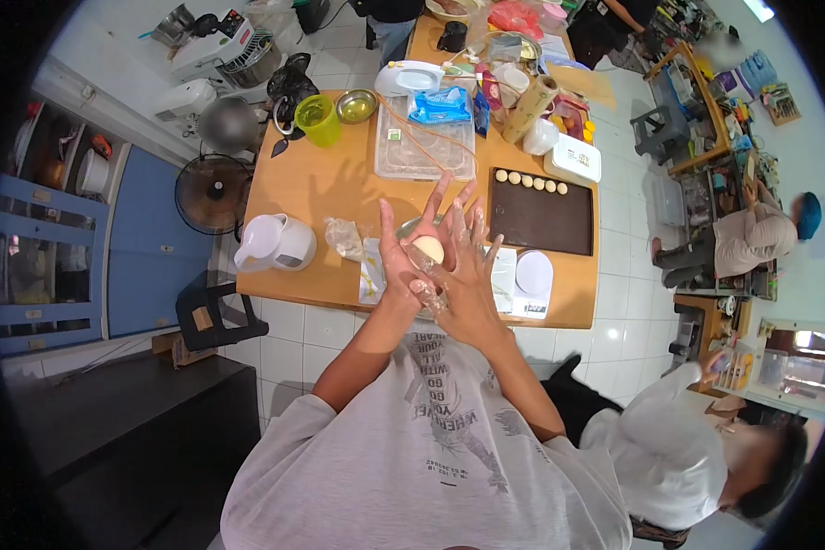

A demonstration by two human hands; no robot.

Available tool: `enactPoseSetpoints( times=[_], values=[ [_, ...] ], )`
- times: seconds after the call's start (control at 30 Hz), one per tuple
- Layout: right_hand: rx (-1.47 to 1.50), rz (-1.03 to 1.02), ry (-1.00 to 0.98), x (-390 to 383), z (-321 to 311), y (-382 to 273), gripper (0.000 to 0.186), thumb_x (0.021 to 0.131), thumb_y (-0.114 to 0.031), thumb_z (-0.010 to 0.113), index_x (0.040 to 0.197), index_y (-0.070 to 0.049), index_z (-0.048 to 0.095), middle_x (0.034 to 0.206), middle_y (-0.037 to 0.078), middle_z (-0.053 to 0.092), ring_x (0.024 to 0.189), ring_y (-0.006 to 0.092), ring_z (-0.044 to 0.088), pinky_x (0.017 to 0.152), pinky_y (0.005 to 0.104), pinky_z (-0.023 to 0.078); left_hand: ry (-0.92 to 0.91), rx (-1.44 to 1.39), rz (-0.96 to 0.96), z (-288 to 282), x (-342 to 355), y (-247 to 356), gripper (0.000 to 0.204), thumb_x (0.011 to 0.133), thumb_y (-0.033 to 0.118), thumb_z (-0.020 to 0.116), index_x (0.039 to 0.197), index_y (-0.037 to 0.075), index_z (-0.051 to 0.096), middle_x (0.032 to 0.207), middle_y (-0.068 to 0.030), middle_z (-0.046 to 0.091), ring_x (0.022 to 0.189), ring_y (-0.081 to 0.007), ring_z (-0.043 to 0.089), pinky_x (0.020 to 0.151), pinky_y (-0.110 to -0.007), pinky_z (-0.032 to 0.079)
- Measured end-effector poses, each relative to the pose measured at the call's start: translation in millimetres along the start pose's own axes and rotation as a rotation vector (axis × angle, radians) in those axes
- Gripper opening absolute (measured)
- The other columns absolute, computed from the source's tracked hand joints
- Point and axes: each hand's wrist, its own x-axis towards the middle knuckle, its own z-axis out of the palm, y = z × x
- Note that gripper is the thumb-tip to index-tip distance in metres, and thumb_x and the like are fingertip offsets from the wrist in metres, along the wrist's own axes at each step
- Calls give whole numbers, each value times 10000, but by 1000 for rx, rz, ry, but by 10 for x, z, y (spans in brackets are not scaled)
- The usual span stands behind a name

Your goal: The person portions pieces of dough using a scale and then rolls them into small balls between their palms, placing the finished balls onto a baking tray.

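Observation:
A smooth, pale dough ball (428,248) rests on the upturned palm of my left hand (395,266), whose fingers are spread. My right hand (468,286) is beside and partly over it, fingers stretched apart and coated with flour or dough. The right hand's inner edge seems to touch the ball. Both hands are above the table's front edge, with a bowl (412,225) mostly hidden beneath them. To their right, a dark baking tray (543,225) carries a row of several similar dough balls (526,182) along its far side. A white kitchen scale (533,273) lies nearer.
On the wooden table (330,266) stand a white jug (289,243), a plastic bag (344,238), a clear lidded box (422,151), a yellow-green container (317,120) and a metal bowl (356,106). A person in white (660,449) sits close at the right. A fan (214,190) stands left.

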Motion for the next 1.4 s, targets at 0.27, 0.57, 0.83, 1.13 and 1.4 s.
enactPoseSetpoints(
  times=[0.27, 0.57, 0.83, 1.13, 1.4],
  values=[
    [-34, 62, -6, -105, -176, -131, 531, 1037, -500, 590, 1542, -338, 571, 1732, 321, 92, 1580, 593, 27, 1141, 831, -58, -9, 175, 49, 178, -30, 29, 1032, 966, 839, 363, 1716, 172, 128, 1767, -159, 127, 1629, -317, 130, 1302, -511, 208],
    [34, 16, 117, -308, -190, -127, 522, 1027, -361, 640, 1539, -273, 583, 1754, 241, 140, 1588, 574, 52, 1150, 829, -24, 5, 206, 19, 350, -283, -156, 1083, 935, 877, 371, 1718, 177, 108, 1765, -179, 117, 1622, -342, 147, 1312, -535, 193],
    [320, 58, 381, -509, -4, -343, 410, 915, -146, 792, 1318, -107, 725, 1583, 196, 507, 1533, 468, 366, 1234, 644, 227, 67, 332, 12, 322, -573, -204, 1044, 957, 866, 320, 1716, 172, 139, 1761, -171, 157, 1607, -353, 223, 1305, -542, 207],
    [377, -91, 385, -828, 57, -543, 322, 829, -37, 834, 1126, -9, 712, 1256, 159, 717, 1189, 336, 690, 1065, 481, 512, 197, 130, -31, 244, -988, -365, 1026, 998, 817, 298, 1650, 24, 298, 1693, -171, 346, 1565, -312, 328, 1323, -512, 209],
    [487, -54, 506, -1201, 77, -679, 643, 837, -104, 835, 1430, -29, 599, 1487, 205, 573, 1402, 449, 532, 1203, 594, 370, 24, 141, -83, 474, -1253, -236, 983, 967, 840, 354, 1706, 211, 196, 1762, -152, 166, 1624, -328, 172, 1325, -552, 142]
  ],
)
